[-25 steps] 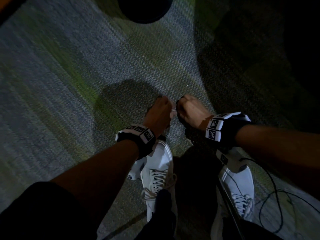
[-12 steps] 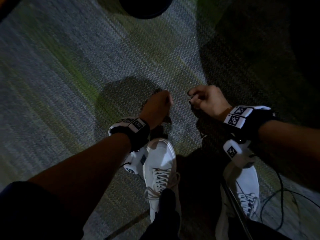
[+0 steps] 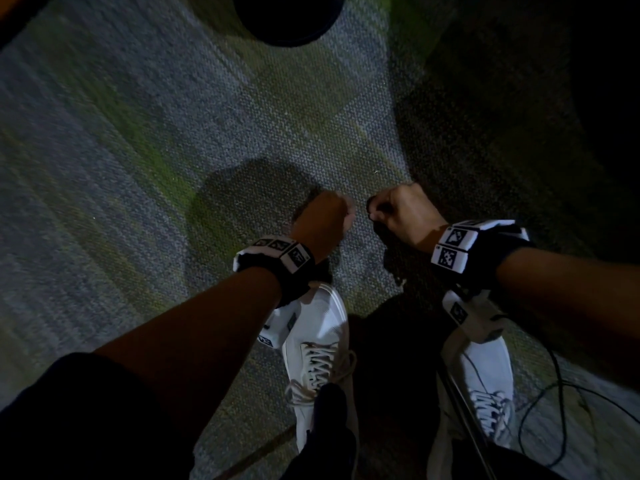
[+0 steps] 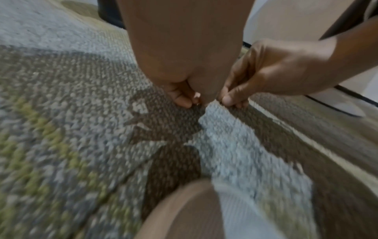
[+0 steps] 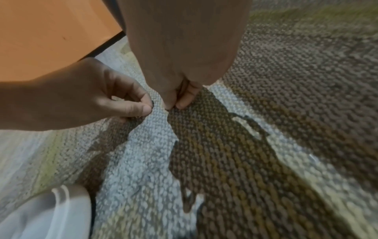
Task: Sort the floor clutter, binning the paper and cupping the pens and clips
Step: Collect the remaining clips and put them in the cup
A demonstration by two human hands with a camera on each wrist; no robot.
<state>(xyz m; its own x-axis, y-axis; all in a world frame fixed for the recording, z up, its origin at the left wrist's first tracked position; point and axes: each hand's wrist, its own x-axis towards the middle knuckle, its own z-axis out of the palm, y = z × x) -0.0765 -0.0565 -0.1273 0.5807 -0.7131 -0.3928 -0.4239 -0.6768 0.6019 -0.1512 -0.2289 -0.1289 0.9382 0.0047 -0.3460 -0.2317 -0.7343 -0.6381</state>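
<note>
No legible text, apparently.

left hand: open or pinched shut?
Pinched. The left hand has thumb and forefinger tips pressed together over the carpet; something tiny and dark sits between them, too small to identify.

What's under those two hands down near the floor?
Only patterned carpet and the hands' shadows show beneath the left hand and right hand. Both grips are pinched; the fingers cover whatever small thing they may hold, so I cannot tell.

Dim light falls on a woven carpet (image 3: 145, 140) — grey-blue with green bands. An orange wooden panel (image 5: 45, 32) stands at its edge — beside a pale wall (image 4: 290, 17).
</note>
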